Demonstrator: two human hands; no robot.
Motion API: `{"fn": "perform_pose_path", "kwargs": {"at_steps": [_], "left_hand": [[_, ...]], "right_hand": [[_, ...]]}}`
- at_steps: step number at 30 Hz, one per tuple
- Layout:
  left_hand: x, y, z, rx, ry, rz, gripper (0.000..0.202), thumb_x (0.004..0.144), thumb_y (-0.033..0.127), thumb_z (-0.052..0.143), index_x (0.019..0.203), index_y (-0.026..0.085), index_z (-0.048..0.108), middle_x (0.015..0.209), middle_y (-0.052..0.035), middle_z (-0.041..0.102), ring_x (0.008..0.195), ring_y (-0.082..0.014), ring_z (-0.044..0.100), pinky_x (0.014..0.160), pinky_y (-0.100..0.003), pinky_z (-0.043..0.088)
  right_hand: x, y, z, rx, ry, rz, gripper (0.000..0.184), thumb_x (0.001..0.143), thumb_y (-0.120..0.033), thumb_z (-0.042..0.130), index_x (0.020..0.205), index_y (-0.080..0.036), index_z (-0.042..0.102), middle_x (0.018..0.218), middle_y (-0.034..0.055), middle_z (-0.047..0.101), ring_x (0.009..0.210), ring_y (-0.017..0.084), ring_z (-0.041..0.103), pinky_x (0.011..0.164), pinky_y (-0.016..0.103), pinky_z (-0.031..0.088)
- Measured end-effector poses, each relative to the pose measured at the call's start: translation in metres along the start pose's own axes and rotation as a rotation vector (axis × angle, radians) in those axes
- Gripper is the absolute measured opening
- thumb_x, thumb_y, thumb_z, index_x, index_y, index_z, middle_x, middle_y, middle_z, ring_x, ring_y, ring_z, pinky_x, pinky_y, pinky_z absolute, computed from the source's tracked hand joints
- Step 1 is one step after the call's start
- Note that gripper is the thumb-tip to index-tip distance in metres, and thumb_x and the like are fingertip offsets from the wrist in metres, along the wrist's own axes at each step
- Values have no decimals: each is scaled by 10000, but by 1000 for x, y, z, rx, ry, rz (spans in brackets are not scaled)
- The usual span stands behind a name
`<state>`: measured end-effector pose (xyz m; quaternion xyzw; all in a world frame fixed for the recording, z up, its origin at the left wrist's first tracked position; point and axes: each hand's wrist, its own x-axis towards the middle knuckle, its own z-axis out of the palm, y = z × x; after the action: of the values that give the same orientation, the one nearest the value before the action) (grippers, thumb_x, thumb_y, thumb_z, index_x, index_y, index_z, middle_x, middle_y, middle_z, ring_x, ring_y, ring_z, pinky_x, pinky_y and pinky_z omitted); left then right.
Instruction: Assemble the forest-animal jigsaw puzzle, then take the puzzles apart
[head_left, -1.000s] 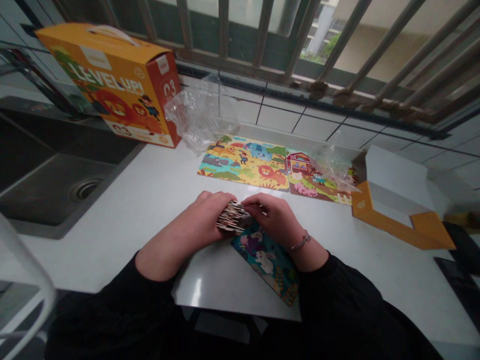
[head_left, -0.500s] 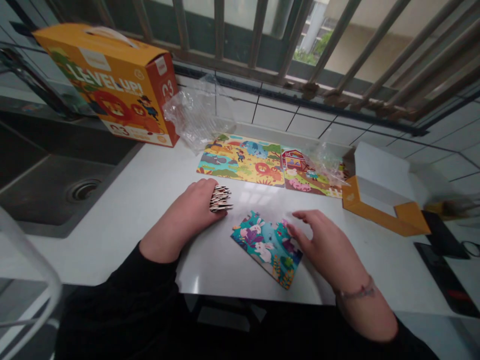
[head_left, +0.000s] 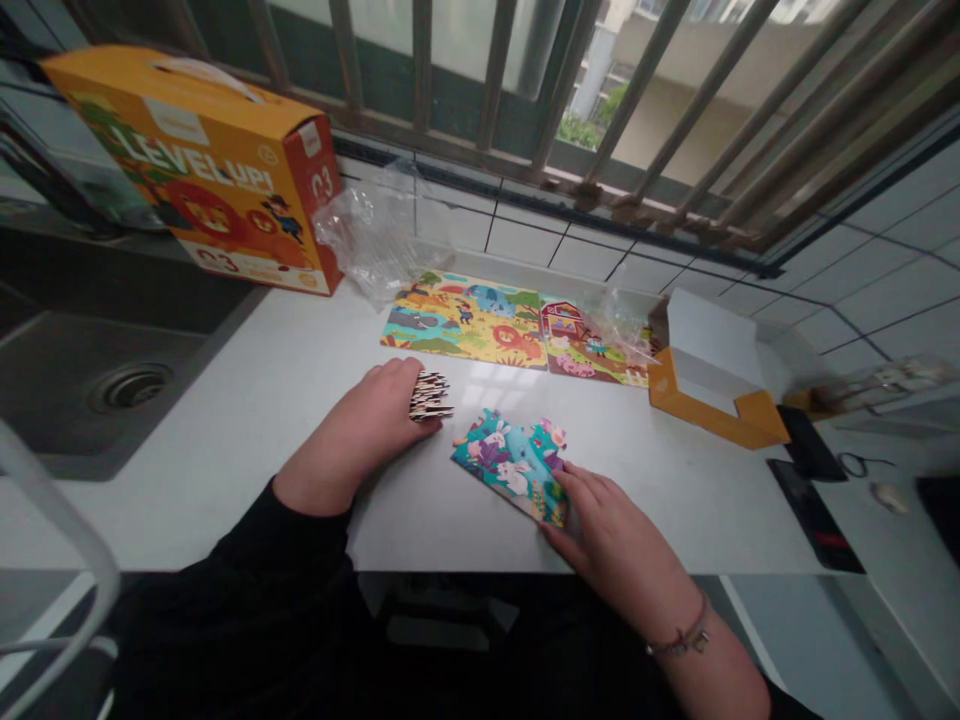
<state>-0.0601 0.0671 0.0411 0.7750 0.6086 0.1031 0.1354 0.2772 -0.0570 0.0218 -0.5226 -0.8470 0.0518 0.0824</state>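
Observation:
My left hand (head_left: 379, 405) is closed around a stack of puzzle pieces (head_left: 431, 396), their edges facing right, above the white counter. To the right of it lies a joined section of puzzle (head_left: 510, 462) with white rabbits and a blue elephant on a teal ground. My right hand (head_left: 600, 525) grips this section by its right-hand corner, fingers at the right side and thumb at the near edge. Some of that corner is hidden by my fingers.
Behind my hands lie a savanna picture (head_left: 465, 320) and a farm picture (head_left: 592, 345). Crumpled clear plastic (head_left: 379, 235) lies beside the orange box (head_left: 225, 180). An open orange carton (head_left: 712, 400) stands right, near a black phone-like slab (head_left: 814, 515). The sink (head_left: 90, 370) is left.
My right hand has come down and toward me, from beside the section's upper right to its near right corner. The section has turned slightly. My left hand keeps its stack. The view has shifted.

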Motion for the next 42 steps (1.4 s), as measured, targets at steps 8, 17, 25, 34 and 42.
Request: {"fn": "perform_pose_path", "kwargs": {"at_steps": [8,17,25,34,42], "left_hand": [[-1,0,-2,-46,-9,-12,391,839,408,794,1127,216,612,1236,-171,713,1151,-375,694,995,-471,558],[1,-2,0,-53,-11,7,392,845,407,813,1105,209,598,1250,-178,706,1153,-367,692,994,-459,559],[-1,-1,-1,-57,-8,3,400,840,406,803,1129,211,607,1242,-172,715,1149,-375,692,1002,-478,563],[1,-3,2,-19,7,19,385,856,424,795,1125,220,609,1202,-158,721,1120,-370,704,963,-469,568],[0,-1,1,5,-6,23,423,865,445,783,1167,211,602,1234,-162,709,1144,-371,685,985,-468,562]], "right_hand": [[21,16,-15,-136,63,-215,271,1057,-249,561,1240,-144,730,1270,173,822,1076,290,836,891,385,702],[29,45,-2,-192,376,-261,256,1124,-258,586,1288,-123,729,1085,127,859,885,219,833,803,306,649],[21,46,-20,-76,343,-119,255,1121,-301,590,1216,-207,807,1118,111,856,965,240,831,895,350,679],[36,78,-25,999,549,674,471,826,-606,896,1039,-203,780,957,59,819,767,187,787,721,331,721],[39,100,29,661,476,808,486,868,-567,778,1156,-176,783,877,68,810,644,198,740,594,307,605]]}}
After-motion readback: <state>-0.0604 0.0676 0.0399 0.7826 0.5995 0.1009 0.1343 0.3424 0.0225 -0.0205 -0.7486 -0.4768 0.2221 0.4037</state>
